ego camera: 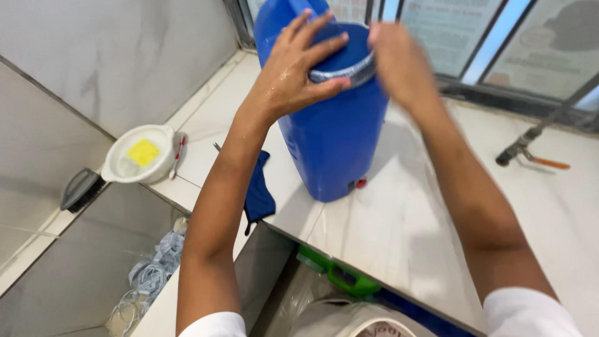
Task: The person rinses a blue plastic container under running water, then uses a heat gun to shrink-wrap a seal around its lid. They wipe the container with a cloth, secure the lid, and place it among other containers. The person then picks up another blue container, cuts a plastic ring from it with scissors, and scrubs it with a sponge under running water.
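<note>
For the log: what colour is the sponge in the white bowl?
Yellow sponge, head view, in the white bowl.

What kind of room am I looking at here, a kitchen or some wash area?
Most likely a tiled wash or utility area. Both hands grip a big blue drum on a marble-look tiled counter; a wall tap sticks out nearby, and a white bowl with a yellow sponge sits beside a scrub brush.

Your left hand (293, 72) and right hand (396, 59) sit on the lid (346, 56) atop the drum (334, 143), which stands on the surface (405, 231). Left of the drum a cloth (258, 193) hangs over the surface edge; farther left sits a bowl (140, 156), with a brush (81, 189) beyond it. A tap (521, 146) lies right.
</note>
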